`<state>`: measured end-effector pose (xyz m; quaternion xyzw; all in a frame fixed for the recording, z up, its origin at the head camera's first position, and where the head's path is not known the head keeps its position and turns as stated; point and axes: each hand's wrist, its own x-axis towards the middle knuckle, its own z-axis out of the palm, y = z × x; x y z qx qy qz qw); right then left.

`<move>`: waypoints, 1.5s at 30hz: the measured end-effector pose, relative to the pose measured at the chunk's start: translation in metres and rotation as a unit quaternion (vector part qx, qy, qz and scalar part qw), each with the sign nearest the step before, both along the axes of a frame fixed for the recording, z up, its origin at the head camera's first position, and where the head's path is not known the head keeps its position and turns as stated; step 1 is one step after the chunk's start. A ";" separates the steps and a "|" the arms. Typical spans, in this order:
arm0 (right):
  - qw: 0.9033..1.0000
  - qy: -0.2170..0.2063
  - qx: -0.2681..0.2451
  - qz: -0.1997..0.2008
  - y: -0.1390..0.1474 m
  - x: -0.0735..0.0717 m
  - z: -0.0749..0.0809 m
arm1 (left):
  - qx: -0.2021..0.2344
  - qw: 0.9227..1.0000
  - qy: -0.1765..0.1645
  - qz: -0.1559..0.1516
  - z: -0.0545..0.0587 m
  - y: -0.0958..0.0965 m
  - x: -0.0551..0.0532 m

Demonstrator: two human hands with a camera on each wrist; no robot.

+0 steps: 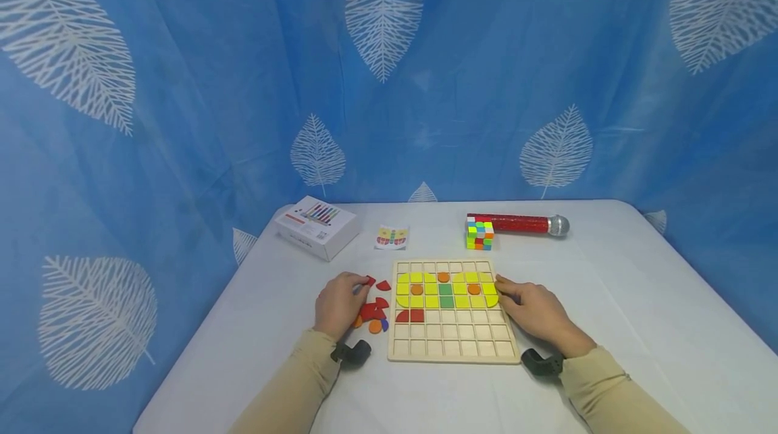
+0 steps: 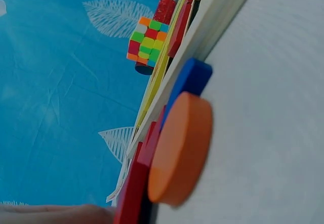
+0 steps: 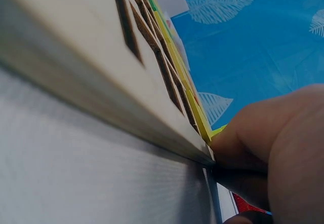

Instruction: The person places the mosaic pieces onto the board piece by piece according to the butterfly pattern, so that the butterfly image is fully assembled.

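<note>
A wooden grid board [image 1: 452,351] lies on the table. Yellow tiles [image 1: 431,301], orange discs [image 1: 444,277], two green squares [image 1: 446,295] and two red tiles [image 1: 410,316] fill some of its cells. Left of the board, my left hand [image 1: 339,302] pinches a red tile [image 1: 370,281] at its fingertips. Loose red tiles [image 1: 369,311], orange discs [image 2: 182,148] and a blue piece [image 2: 190,79] lie beside that hand. At the board's right edge, my right hand [image 1: 537,309] grips the rim between thumb and fingers, close to the yellow tiles; some fingers are hidden.
A white box [image 1: 319,226] stands at the back left, with a printed pattern card [image 1: 392,237] to its right. Behind the board sit a colored puzzle cube [image 1: 479,234] and a red microphone [image 1: 523,223]. A blue leaf-patterned curtain [image 1: 450,96] hangs behind the white table [image 1: 608,299].
</note>
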<state>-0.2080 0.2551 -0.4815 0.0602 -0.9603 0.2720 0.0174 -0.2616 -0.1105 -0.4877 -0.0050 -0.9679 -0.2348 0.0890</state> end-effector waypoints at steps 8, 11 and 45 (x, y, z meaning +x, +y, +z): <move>1.000 0.003 -0.002 0.001 0.001 0.000 0.000 | 0.016 1.000 0.004 0.004 -0.002 0.000 -0.004; 1.000 -0.001 -0.004 -0.001 0.000 0.000 0.000 | 0.008 1.000 0.002 0.007 -0.002 0.001 -0.004; 1.000 -0.004 0.005 -0.008 -0.002 0.000 0.001 | 0.063 0.981 0.060 -0.172 0.007 0.029 0.031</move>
